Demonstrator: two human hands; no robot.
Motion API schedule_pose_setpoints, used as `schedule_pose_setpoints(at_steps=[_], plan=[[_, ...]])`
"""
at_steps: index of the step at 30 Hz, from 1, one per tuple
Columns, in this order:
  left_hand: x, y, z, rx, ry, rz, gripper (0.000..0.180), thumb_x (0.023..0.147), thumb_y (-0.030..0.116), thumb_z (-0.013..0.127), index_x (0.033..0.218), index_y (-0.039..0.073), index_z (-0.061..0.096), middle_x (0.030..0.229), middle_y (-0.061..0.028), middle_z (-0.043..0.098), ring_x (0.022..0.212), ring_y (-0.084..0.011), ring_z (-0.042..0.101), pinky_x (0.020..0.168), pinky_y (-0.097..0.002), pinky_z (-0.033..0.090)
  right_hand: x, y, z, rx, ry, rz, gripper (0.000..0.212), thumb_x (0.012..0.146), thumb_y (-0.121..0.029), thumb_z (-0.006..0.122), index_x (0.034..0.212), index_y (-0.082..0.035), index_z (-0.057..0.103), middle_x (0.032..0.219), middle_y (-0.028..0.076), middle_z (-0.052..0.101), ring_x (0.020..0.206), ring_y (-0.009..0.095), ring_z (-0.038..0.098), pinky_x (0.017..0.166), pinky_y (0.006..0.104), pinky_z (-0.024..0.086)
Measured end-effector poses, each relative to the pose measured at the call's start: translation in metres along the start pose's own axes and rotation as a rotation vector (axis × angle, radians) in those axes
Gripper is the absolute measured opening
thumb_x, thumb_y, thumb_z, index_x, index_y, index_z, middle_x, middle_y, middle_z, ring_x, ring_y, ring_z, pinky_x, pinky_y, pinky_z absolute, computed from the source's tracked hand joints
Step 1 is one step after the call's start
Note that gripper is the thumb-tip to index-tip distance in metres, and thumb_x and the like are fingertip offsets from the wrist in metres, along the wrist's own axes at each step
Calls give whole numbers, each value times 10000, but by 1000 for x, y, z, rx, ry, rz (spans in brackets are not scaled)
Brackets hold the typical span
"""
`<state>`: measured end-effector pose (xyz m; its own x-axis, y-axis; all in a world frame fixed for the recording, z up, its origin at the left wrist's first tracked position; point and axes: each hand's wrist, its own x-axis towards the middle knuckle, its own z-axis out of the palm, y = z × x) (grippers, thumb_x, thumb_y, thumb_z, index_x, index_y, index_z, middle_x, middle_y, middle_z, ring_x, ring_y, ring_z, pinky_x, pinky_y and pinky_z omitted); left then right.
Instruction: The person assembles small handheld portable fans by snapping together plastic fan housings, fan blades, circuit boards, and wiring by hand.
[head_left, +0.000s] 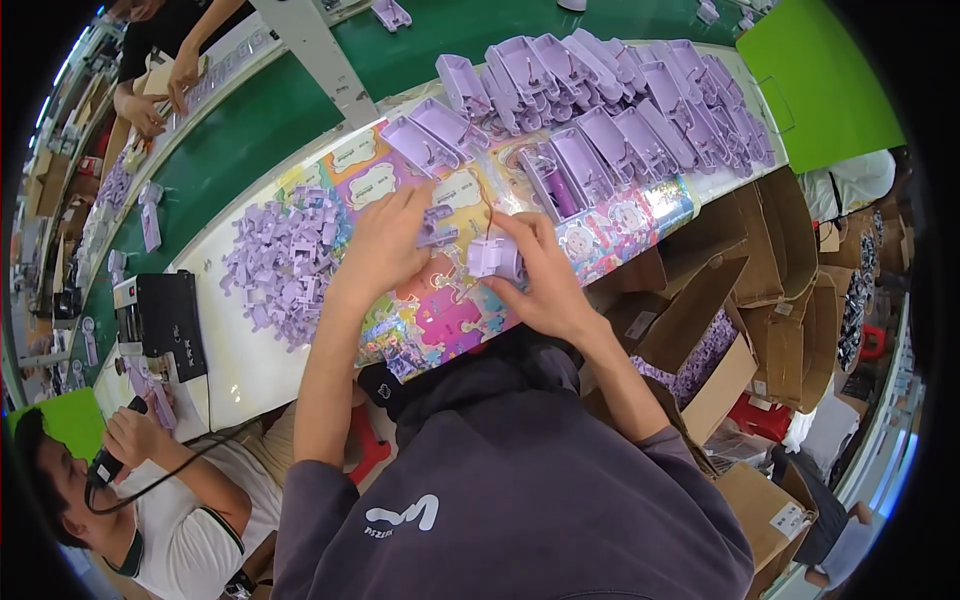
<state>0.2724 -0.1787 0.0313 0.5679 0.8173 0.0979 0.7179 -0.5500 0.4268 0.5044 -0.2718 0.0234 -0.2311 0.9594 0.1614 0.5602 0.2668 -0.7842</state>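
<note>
A lilac plastic housing [492, 258] with a rounded side is gripped in my right hand [550, 280], the thumb below it and the fingers above. A thin reddish wire [489, 205] rises from it. My left hand [388, 245] is curled around a lilac plastic part [437, 228] that shows beside its fingers; the rest is hidden. Both hands are above a colourful printed sheet [448, 318]. Just beyond them lie open lilac shells [418, 145]. A shell to the right contains a purple cylinder [563, 192].
Many lilac shells [620, 140] are stacked at the far right. Small lilac pieces [285, 260] form a heap on the left, beside a black box [170, 325]. Cardboard boxes [720, 385] crowd the right side. A seated person [190, 490] is at lower left; another person's hands [165, 100] work across the green belt [270, 125].
</note>
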Motion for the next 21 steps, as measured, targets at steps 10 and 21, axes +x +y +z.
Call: schedule_pose_setpoints(at_steps=[10, 21], plan=[[-10, 31, -36, -494, -195, -33, 651, 625, 161, 801, 1231, -31, 666, 1112, -195, 678, 1026, -335, 666, 937, -375, 511, 14, -27, -49, -308, 161, -308, 663, 687, -164, 882, 1296, -105, 627, 1203, 97, 645, 945, 318, 643, 788, 404, 541], [-18, 46, -39, -700, -243, -117, 617, 722, 143, 847, 1270, -59, 647, 1065, -181, 703, 967, -247, 682, 903, -330, 513, 17, -48, -54, -590, 90, -415, 745, 638, -112, 829, 1354, -178, 636, 1178, 83, 615, 950, 278, 593, 750, 383, 533]])
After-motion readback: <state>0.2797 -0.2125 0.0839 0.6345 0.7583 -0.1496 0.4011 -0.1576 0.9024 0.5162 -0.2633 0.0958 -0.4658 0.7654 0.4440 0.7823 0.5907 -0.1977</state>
